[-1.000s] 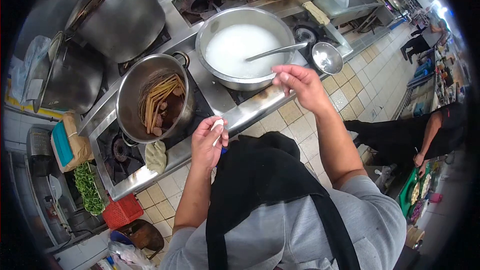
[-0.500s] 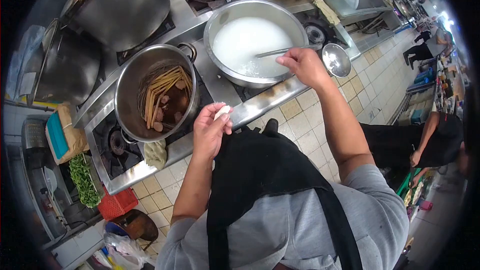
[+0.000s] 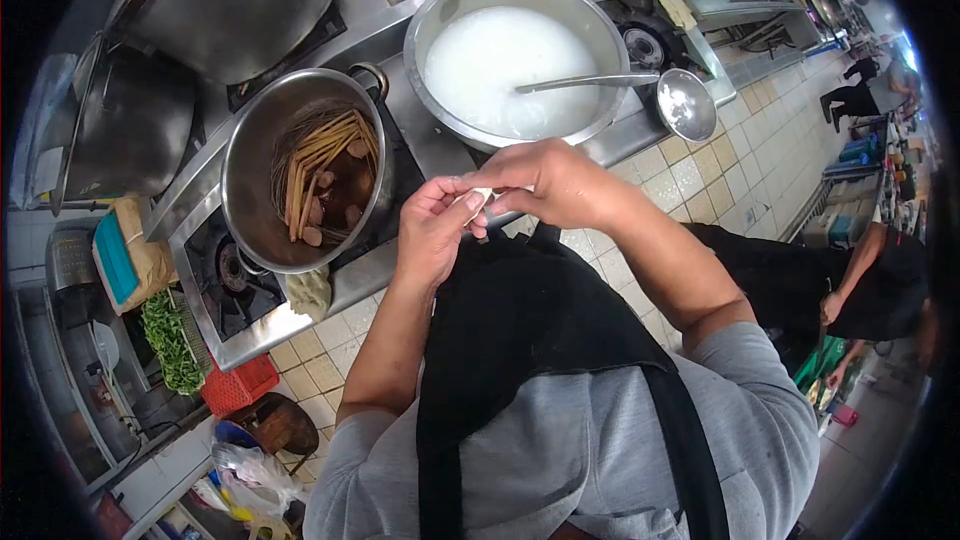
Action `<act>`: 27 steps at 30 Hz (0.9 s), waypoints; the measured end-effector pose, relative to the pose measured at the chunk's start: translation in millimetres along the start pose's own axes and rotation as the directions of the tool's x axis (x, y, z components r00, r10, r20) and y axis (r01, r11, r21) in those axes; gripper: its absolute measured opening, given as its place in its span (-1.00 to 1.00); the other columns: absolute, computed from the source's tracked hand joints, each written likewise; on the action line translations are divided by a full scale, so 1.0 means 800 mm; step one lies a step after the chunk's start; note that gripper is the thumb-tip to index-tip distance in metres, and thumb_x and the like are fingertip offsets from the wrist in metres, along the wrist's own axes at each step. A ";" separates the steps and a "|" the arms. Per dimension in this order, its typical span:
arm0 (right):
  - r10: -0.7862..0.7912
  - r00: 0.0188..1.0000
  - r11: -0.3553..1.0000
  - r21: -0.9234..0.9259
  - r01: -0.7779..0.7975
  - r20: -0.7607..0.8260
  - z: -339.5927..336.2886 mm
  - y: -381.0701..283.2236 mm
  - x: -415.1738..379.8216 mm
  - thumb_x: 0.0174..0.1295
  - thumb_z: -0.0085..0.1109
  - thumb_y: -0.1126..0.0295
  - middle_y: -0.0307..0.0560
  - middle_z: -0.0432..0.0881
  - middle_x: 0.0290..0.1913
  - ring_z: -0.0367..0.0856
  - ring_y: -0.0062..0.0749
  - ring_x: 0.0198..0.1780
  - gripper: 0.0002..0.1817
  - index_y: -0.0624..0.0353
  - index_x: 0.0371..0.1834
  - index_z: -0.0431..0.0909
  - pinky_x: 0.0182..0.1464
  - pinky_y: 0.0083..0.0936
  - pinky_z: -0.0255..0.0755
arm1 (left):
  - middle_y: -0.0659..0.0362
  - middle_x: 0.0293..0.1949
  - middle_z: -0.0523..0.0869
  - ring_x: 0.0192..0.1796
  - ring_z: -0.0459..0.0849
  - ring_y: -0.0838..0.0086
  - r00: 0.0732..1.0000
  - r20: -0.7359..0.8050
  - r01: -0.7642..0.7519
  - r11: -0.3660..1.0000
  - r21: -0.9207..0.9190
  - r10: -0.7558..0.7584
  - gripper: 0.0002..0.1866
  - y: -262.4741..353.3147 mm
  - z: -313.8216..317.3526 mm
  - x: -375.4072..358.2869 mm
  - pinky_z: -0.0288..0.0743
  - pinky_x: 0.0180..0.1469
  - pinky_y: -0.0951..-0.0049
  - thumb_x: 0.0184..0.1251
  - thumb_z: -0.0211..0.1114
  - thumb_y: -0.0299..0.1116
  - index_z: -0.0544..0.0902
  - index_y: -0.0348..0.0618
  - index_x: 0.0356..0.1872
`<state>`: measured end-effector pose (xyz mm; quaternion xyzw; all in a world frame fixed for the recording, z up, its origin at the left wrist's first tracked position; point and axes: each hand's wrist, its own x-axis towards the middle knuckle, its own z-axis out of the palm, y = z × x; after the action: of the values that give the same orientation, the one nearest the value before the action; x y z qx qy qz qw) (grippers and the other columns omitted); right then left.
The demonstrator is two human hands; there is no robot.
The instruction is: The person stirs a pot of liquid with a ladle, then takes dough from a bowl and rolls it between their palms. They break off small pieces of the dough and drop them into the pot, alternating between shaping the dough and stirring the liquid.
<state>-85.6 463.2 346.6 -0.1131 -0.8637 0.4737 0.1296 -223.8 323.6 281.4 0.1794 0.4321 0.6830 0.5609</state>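
My left hand and my right hand meet in front of my black apron, just before the stove's steel edge. Together they pinch a small white piece between their fingertips; what it is I cannot tell. Beyond my hands stands a wide steel bowl of white porridge with a ladle handle resting in it. To its left a steel pot holds brown broth with pale stalks and dark pieces.
Large lidded pots stand at the back left. A second ladle rests by the bowl. A cloth lies on the stove edge. Greens and a red basket sit low left. Another person works at right.
My right hand has drawn back from above the porridge bowl to my left hand. Both hands now hold the white piece that only the left held before.
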 end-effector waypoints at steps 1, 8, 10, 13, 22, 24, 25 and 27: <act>-0.074 0.997 0.997 -0.019 0.074 0.003 0.004 0.002 0.000 0.06 0.33 0.51 -0.03 0.68 -0.27 0.67 -0.10 -0.25 -0.65 -0.03 -0.04 0.69 -0.22 -0.35 0.54 | 0.09 -0.29 0.69 -0.39 0.64 0.54 1.000 0.001 0.002 1.000 0.001 -0.002 -0.85 -0.001 0.000 0.001 0.55 -0.38 0.54 0.29 0.27 -0.55 0.56 -0.31 -0.14; -0.184 0.979 0.981 -0.080 0.177 -0.089 0.006 0.012 -0.014 0.04 0.26 0.65 -0.04 0.67 -0.30 0.68 -0.18 -0.28 -0.75 0.12 -0.22 0.69 -0.24 -0.42 0.56 | 0.09 -0.30 0.69 -0.41 0.63 0.53 0.999 0.050 0.003 1.000 -0.006 -0.003 -0.88 -0.005 -0.001 0.002 0.54 -0.40 0.53 0.27 0.28 -0.57 0.57 -0.30 -0.19; -0.134 0.979 0.991 -0.006 0.134 -0.152 0.001 0.011 -0.018 0.10 0.32 0.51 -0.08 0.67 -0.35 0.67 -0.21 -0.31 -0.85 0.11 -0.24 0.70 -0.27 -0.40 0.52 | 0.07 -0.30 0.69 -0.41 0.64 0.52 0.999 0.046 -0.011 1.000 -0.026 0.012 -0.88 -0.004 -0.004 0.001 0.54 -0.40 0.53 0.27 0.28 -0.57 0.57 -0.30 -0.19; -0.028 0.959 0.994 0.091 0.055 -0.281 -0.014 0.023 -0.025 0.17 0.28 0.52 -0.14 0.69 -0.36 0.66 -0.42 -0.35 -0.90 0.20 -0.25 0.68 -0.31 -0.52 0.52 | 0.02 -0.29 0.70 -0.42 0.64 0.50 0.998 -0.067 -0.021 0.999 -0.045 0.018 -0.87 0.003 -0.009 -0.003 0.54 -0.41 0.52 0.27 0.28 -0.56 0.58 -0.30 -0.18; 0.413 0.874 0.791 0.577 -0.204 -0.257 -0.036 0.041 -0.043 0.35 0.10 0.50 -0.12 0.67 -0.33 0.55 -0.60 -0.43 -0.84 0.35 -0.11 0.60 -0.30 -0.62 0.51 | 0.01 -0.29 0.69 -0.42 0.64 0.49 1.000 -0.007 -0.015 0.997 -0.075 0.014 -0.88 -0.004 -0.008 -0.010 0.53 -0.42 0.52 0.28 0.27 -0.56 0.57 -0.29 -0.19; 0.416 0.864 0.767 0.620 -0.165 -0.284 -0.035 0.042 -0.043 0.38 0.06 0.48 -0.11 0.67 -0.32 0.55 -0.59 -0.43 -0.81 0.35 -0.08 0.58 -0.31 -0.61 0.51 | 0.01 -0.29 0.69 -0.42 0.64 0.48 1.000 -0.013 -0.009 0.997 -0.075 0.008 -0.87 -0.004 -0.010 -0.010 0.54 -0.42 0.52 0.28 0.27 -0.55 0.57 -0.29 -0.18; 0.394 0.875 0.770 0.620 -0.148 -0.280 -0.034 0.045 -0.044 0.39 0.04 0.46 -0.11 0.67 -0.31 0.55 -0.58 -0.44 -0.80 0.34 -0.05 0.58 -0.31 -0.60 0.51 | 0.01 -0.29 0.69 -0.42 0.64 0.48 1.000 -0.022 -0.007 0.997 -0.073 0.005 -0.87 -0.004 -0.011 -0.010 0.54 -0.42 0.52 0.28 0.27 -0.55 0.56 -0.29 -0.18; 0.373 0.885 0.774 0.620 -0.131 -0.279 -0.034 0.051 -0.045 0.41 0.02 0.44 -0.11 0.66 -0.30 0.55 -0.58 -0.44 -0.78 0.33 -0.03 0.57 -0.31 -0.59 0.52 | 0.01 -0.29 0.69 -0.41 0.65 0.47 1.000 -0.012 -0.001 0.997 -0.078 0.000 -0.87 -0.005 -0.014 -0.009 0.55 -0.41 0.51 0.28 0.27 -0.54 0.56 -0.29 -0.17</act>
<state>-40.0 494.9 322.2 -0.2760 -0.6086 0.6971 0.2597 -227.0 312.6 273.6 0.1533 0.4083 0.7005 0.5648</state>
